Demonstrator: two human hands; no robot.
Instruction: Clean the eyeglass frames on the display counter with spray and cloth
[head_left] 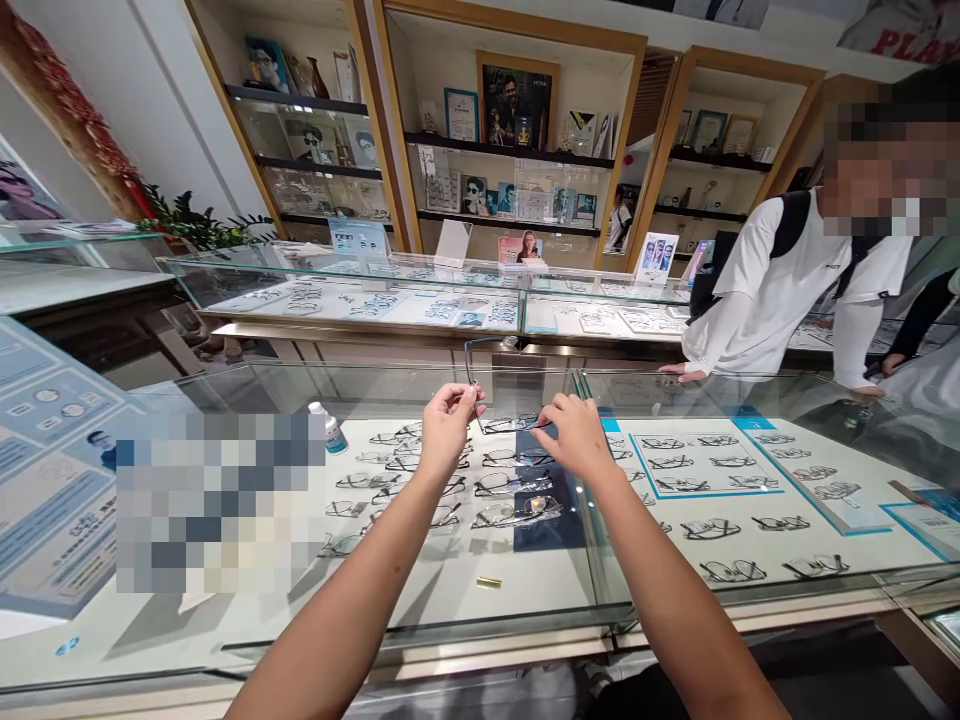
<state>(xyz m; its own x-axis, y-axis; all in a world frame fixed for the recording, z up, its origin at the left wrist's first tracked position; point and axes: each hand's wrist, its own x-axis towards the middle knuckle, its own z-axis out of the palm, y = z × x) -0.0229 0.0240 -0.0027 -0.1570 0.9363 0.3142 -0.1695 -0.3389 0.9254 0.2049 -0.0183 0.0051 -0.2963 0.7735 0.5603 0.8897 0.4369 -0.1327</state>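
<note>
Above the glass display case (525, 600), both my hands are at a pair of thin-rimmed eyeglasses (467, 358). My left hand (448, 425) pinches them near one temple arm, which rises bluish and slender above the fingers. The fingers of my right hand (576, 430) are closed at the other side, around a dark thin part. The lenses blend with the display behind, so their outline is hard to make out. Below my hands, rows of eyeglasses (517, 513) lie inside the case, some over a dark blue sheet (551, 535).
A white bottle (328, 430) stands left of my hands. A small gold-coloured piece (489, 582) lies toward the front. More eyeglasses (710, 528) fill the right side. Another person in a white shirt (765, 270) leans on the counter at right. A second display counter (420, 330) stands opposite.
</note>
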